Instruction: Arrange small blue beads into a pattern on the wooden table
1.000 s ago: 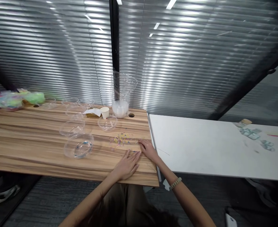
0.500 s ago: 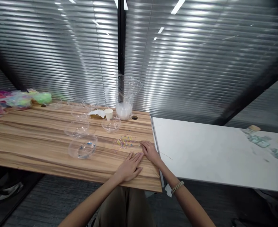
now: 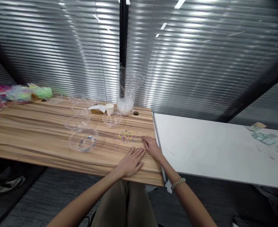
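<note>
Both hands lie on the wooden bench (image 3: 35, 135) near its front right corner. The left hand (image 3: 130, 162) is flat, palm down, fingers spread and holding nothing. The right hand (image 3: 151, 147) lies just beside it, fingers curled low on the wood with the tips at the right fringe of the beads (image 3: 126, 136), a small loose scatter of coloured bits; whether a bead is pinched between the fingertips is too small to tell.

Beyond the beads, toward the back edge, stand a clear bowl (image 3: 112, 119), a paper cup (image 3: 110, 109) and a clear bag (image 3: 127, 91) with white filling. To the left of the beads sits a clear dish (image 3: 83, 140), with more clear dishes behind it. Coloured bags (image 3: 23, 94) lie at the back left corner. A white bench (image 3: 212, 151) adjoins on the right.

The work in hand looks like gathering or picking through the beads. The next move would call for a fine fingertip pinch or a gentle sweep, with the left hand as a stop.

Against half a second ago, both hands are in nearly the same pose; only the view has shifted a little.
</note>
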### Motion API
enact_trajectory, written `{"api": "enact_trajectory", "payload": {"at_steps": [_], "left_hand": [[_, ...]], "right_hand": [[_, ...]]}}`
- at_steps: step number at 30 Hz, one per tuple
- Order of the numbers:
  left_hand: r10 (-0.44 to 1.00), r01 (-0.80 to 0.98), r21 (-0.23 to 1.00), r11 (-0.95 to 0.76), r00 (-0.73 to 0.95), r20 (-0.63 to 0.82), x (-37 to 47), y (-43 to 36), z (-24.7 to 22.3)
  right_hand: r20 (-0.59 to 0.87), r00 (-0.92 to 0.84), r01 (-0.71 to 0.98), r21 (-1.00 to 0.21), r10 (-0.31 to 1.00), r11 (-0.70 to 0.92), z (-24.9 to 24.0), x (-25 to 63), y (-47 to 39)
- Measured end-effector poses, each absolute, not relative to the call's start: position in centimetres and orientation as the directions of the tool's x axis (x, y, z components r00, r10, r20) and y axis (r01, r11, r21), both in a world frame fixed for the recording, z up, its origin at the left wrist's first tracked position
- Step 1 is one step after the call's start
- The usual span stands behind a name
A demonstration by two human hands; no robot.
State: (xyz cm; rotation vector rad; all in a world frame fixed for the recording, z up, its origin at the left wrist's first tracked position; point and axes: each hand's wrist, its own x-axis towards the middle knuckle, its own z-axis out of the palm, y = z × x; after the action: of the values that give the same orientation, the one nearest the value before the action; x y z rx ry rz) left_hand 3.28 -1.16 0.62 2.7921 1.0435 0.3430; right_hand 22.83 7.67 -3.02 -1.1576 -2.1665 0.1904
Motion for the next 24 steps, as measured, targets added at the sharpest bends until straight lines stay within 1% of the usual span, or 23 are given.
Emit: {"api": "enact_trajectory", "payload": {"at_steps": [2,7,10,16,21,24], "left_hand": [[0.666,0.637,0.203,-0.744,0.729,0.158,3.32,-1.29,0.68],[0.674,0.649,0.186,-0.737,0.727,0.13,3.37,-1.49,0.64],[0.665,0.643,0.177,-0.745,0.737,0.124,3.33,-1.47,0.46],[0.659,0.641,0.155,-0.752,0.741,0.128,3.06,-1.52,0.36],[0.67,0.652,0.155,-0.742,0.731,0.129,2.91,-1.65,0.83],[0.676,0.654,0.172,-0.737,0.72,0.16,2.8,-1.59,0.92]], "right_hand": [[0.479,-0.395,0.694,-0.403,0.784,0.596,-3.1,22.82,7.57],[0.448,-0.432,0.738,-0.324,0.783,0.592,-3.01,22.8,7.31],[0.444,-0.438,0.745,-0.307,0.782,0.592,-3.0,22.79,7.3],[0.449,-0.422,0.731,-0.345,0.788,0.588,-3.14,22.52,7.19],[0.462,-0.388,0.721,-0.386,0.797,0.575,-2.95,22.21,6.84],[0.471,-0.38,0.716,-0.395,0.796,0.576,-2.87,22.14,6.85]]}}
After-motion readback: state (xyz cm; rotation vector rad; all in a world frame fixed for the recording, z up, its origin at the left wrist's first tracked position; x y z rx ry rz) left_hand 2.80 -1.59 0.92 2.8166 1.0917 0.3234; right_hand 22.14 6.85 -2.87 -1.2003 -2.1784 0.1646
